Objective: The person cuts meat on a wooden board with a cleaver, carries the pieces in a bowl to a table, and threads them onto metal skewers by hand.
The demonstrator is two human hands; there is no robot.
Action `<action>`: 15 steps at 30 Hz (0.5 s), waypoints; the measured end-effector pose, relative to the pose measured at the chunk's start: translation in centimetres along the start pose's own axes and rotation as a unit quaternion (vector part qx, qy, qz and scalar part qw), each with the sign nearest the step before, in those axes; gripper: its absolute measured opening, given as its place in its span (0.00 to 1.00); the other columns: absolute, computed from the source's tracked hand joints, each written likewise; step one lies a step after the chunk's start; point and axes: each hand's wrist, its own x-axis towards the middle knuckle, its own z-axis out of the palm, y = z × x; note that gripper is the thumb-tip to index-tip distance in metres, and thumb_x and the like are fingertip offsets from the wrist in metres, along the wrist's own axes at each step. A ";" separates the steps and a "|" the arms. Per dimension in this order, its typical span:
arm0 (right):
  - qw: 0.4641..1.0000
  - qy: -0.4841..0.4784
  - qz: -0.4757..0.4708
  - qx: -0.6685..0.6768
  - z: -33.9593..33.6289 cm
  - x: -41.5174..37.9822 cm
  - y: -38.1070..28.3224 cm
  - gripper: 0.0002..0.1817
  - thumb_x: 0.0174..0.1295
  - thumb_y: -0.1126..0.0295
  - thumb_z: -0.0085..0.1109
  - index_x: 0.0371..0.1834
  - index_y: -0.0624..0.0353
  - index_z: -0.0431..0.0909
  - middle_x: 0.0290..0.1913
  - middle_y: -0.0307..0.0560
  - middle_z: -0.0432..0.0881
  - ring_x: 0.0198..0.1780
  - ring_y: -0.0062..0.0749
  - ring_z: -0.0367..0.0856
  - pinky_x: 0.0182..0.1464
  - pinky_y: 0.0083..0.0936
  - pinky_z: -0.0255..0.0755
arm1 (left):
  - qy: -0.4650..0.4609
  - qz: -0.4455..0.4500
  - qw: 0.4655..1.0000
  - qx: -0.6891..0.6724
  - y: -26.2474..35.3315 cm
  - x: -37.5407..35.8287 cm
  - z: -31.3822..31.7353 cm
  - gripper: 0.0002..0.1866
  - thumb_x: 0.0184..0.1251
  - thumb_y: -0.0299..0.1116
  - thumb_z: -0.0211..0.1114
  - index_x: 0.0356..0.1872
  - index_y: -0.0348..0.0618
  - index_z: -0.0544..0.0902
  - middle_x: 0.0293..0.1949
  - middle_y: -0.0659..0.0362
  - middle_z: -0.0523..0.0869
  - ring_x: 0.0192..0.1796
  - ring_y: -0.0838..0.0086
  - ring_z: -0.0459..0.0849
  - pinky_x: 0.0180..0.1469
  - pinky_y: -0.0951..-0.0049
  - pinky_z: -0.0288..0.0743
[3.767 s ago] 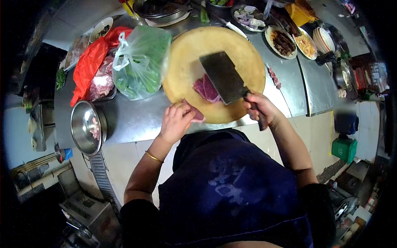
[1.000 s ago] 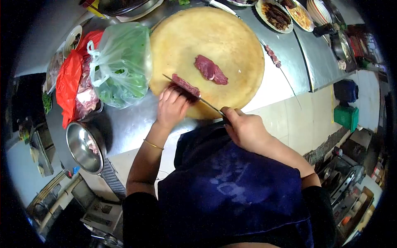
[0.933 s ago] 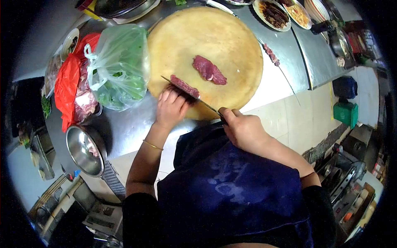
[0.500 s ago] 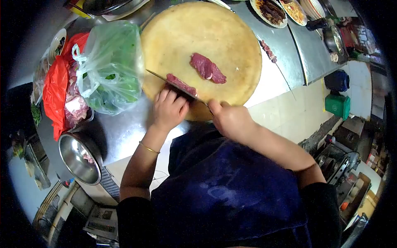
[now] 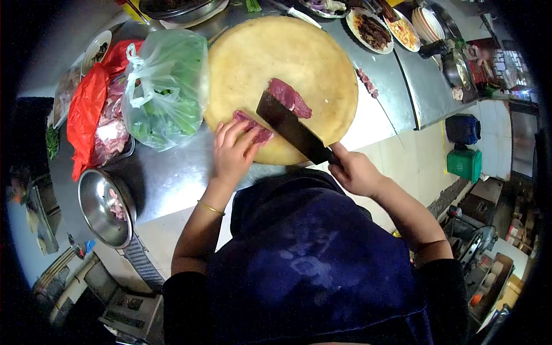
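A thick round chopping board (image 5: pixel 276 52) lies on the metal counter in front of me. My left hand (image 5: pixel 232 152) is at its near left edge, its fingers curved over a strip of raw red meat (image 5: pixel 261 134) and holding it on the board. The fingertips hide part of the strip. In my right hand (image 5: pixel 357 171) is the handle of a dark, broad-bladed cleaver (image 5: pixel 292 129). Its blade is tilted flat-side up, to the right of the strip and apart from it. Beyond the blade lies a larger piece of raw meat (image 5: pixel 292 98), partly covered by the blade's tip.
Left of the board stand a clear bag of green vegetables (image 5: pixel 167 92), a red plastic bag (image 5: pixel 86 123) beside raw meat (image 5: pixel 112 129), and a steel bowl (image 5: pixel 95 201) with meat scraps. Rightward are a meat skewer (image 5: pixel 368 83) and plates of food (image 5: pixel 374 49).
The cleaver has come away from the strip, moving right and turning flatter. My right hand has shifted right with it. My left hand stays at the strip, with more of the strip now uncovered.
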 end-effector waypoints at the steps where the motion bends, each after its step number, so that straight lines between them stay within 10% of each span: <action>1: 1.000 0.026 0.000 0.004 0.7 -0.3 -0.4 0.19 0.60 0.68 0.58 0.52 0.57 0.64 0.27 0.59 0.80 0.33 0.59 0.82 0.35 0.49 0.76 | 0.010 -0.021 1.000 -0.016 0.1 -0.5 0.1 0.15 0.50 0.34 0.73 0.41 0.51 0.86 0.47 0.59 0.80 0.57 0.60 0.76 0.67 0.50 0.64; 15: 0.995 0.025 -0.041 -0.083 1.4 0.4 -4.5 0.19 0.59 0.70 0.60 0.53 0.58 0.68 0.34 0.55 0.82 0.29 0.53 0.83 0.29 0.44 0.77 | -0.041 0.031 0.997 0.061 0.0 -0.4 1.1 0.09 0.50 0.35 0.68 0.34 0.52 0.84 0.42 0.58 0.80 0.51 0.58 0.77 0.57 0.55 0.69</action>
